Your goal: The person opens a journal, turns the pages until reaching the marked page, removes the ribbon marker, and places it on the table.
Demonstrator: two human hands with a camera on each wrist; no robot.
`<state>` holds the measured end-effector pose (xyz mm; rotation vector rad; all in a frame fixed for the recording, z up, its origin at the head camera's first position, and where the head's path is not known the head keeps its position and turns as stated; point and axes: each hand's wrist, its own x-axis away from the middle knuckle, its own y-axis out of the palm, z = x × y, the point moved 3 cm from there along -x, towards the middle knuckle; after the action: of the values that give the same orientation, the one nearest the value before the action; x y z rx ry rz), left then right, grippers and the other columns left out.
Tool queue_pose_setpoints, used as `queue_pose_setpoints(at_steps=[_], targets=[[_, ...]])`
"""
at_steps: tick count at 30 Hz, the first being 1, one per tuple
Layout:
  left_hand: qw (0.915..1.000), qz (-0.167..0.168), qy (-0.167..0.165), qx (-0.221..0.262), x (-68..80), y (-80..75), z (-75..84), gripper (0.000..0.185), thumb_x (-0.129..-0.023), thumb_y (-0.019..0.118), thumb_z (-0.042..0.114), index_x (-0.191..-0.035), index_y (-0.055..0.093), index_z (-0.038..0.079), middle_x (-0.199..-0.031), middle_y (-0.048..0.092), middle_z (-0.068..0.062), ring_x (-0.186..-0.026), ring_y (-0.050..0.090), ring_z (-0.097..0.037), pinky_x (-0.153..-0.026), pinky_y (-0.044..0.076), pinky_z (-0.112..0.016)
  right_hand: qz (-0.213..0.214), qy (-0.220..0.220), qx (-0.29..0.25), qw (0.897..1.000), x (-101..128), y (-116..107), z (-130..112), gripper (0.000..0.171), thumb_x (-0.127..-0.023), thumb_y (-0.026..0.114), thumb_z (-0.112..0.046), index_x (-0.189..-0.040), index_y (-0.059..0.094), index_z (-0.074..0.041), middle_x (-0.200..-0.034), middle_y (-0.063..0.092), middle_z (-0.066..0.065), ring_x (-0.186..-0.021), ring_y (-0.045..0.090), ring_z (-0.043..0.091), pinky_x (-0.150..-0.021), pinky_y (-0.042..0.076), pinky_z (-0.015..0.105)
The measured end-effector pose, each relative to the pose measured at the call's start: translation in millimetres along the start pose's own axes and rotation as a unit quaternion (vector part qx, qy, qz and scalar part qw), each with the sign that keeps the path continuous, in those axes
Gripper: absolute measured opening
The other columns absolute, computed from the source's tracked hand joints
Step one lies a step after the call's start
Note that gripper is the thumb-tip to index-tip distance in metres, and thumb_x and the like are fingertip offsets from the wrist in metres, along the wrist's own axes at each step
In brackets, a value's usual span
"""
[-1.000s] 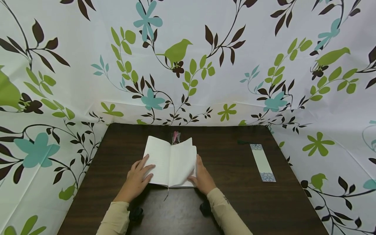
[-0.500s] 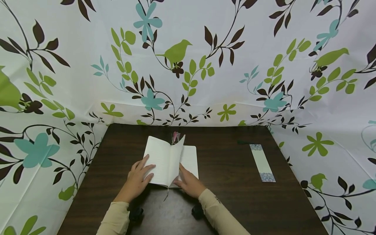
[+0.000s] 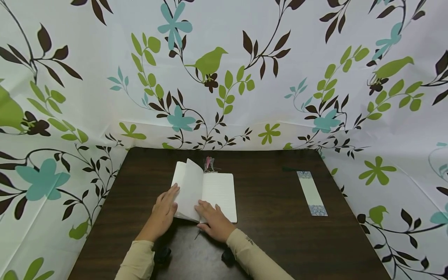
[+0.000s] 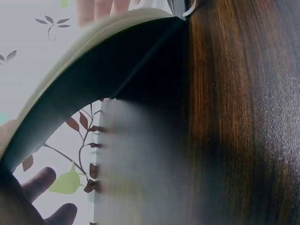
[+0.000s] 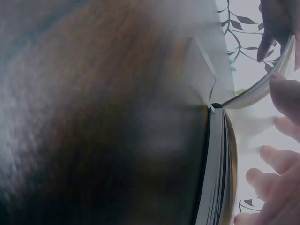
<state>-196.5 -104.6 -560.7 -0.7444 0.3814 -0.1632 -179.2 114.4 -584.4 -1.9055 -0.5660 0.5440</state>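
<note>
An open notebook [image 3: 221, 194] with pale, lined pages lies on the dark table. My left hand [image 3: 161, 212] holds its raised left half. In the left wrist view, the dark cover [image 4: 65, 86] curves up off the table, with fingers [image 4: 40, 183] reaching beneath it. A turned leaf [image 3: 190, 184] leans over the left pages, its top corner standing up. My right hand [image 3: 216, 223] rests at the lower gutter, fingers extended over the pages; the right wrist view shows these fingers [image 5: 276, 161] spread and loosely bent. A thin ribbon marker [image 3: 197, 235] hangs from the notebook's lower edge.
A pale bookmark [image 3: 312, 194] with blue patterned ends and a dark tassel lies on the right of the table [image 3: 273, 241]. Pink and grey strands [image 3: 209, 163] show just beyond the notebook's top. A patterned cloth [image 3: 266, 97] surrounds the table's back and sides.
My right hand has moved left from the right page edge to the gutter, carrying a leaf over to the left side. My left hand has stayed at the left half.
</note>
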Motion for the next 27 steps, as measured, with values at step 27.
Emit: queue_pose_setpoints(at_steps=[27], targets=[[0.9978,-0.021,-0.016,-0.061,0.3,1.5,-3.7,0.035,-0.103,0.054,0.005,-0.135,0.065,0.011,-0.168,0.022,-0.012,-0.139,0.028,-0.047,-0.094,0.031,-0.076,-0.042,-0.025,0.058,0.997,3,-2,18,0.049,-0.102,0.063,-0.017,-0.149,0.052,-0.015,-0.158,0.043,0.011,-0.146,0.038,0.031,-0.114,0.036,0.049]])
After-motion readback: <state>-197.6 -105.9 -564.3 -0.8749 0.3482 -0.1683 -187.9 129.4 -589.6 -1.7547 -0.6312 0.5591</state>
